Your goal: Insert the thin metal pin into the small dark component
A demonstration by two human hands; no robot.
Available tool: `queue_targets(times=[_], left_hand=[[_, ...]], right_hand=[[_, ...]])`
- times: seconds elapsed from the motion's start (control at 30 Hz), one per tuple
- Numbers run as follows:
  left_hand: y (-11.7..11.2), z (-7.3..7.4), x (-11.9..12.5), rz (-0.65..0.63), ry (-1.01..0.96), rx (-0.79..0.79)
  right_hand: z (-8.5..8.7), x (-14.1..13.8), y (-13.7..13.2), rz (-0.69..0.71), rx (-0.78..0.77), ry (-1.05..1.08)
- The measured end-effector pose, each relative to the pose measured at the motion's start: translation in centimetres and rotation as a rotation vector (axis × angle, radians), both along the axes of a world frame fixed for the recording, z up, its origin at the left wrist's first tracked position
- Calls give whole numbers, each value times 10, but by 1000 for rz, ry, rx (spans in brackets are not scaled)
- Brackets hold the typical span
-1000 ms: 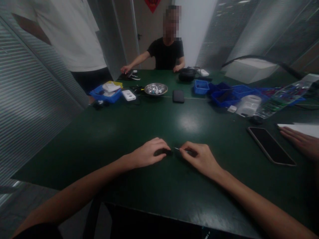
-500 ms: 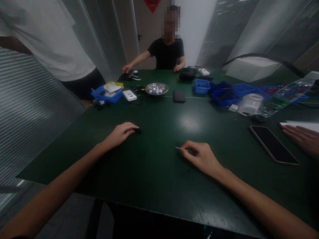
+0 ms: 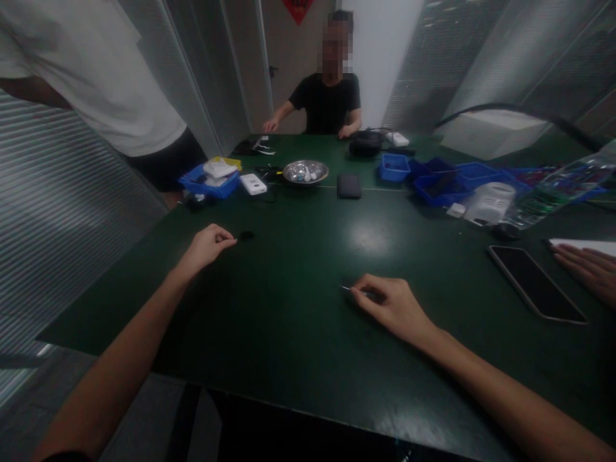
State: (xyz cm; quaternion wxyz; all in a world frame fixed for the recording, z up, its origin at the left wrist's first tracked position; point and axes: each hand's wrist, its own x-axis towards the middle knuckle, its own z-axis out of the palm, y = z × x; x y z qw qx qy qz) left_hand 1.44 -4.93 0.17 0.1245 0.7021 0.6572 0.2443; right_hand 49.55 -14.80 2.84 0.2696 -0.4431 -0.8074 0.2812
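My left hand is above the left part of the table, thumb and fingertips pinched together. Just past its fingertips is a small dark piece, its kind too blurred to make out. Whether the fingers touch this piece, or hold anything thin, I cannot tell. Nearer the middle, my right hand rests on the table with its fingers closed around a thin silvery tool. Only the slim tip shows, pointing left; the rest is mostly hidden in the hand.
The green table bears a metal bowl of small items, a black square object, a white device, blue trays, a phone and a plastic bottle. Another person's hand lies right. Two people are opposite and left.
My left hand has drawn back to the left and away, and the dark piece has shifted left too. My right hand is nearly still. The person opposite has pulled one hand back.
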Motion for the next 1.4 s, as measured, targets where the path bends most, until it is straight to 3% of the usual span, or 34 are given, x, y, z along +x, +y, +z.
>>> queue_targets(times=[0.2, 0.43, 0.73, 0.93, 1.4], left_hand=[[-9, 10, 28, 43, -231, 57], [0, -3, 34, 98, -457, 56], [4, -11, 37, 54, -400, 49], [6, -16, 37, 91, -409, 6], [6, -12, 39, 85, -372, -17]], right_hand=[[-2, 0, 0, 3, 10, -6], [-1, 0, -1, 4, 17, -12], [-3, 1, 0, 7, 6, -7], [-1, 1, 0, 17, 4, -6], [-2, 0, -1, 14, 0, -15]])
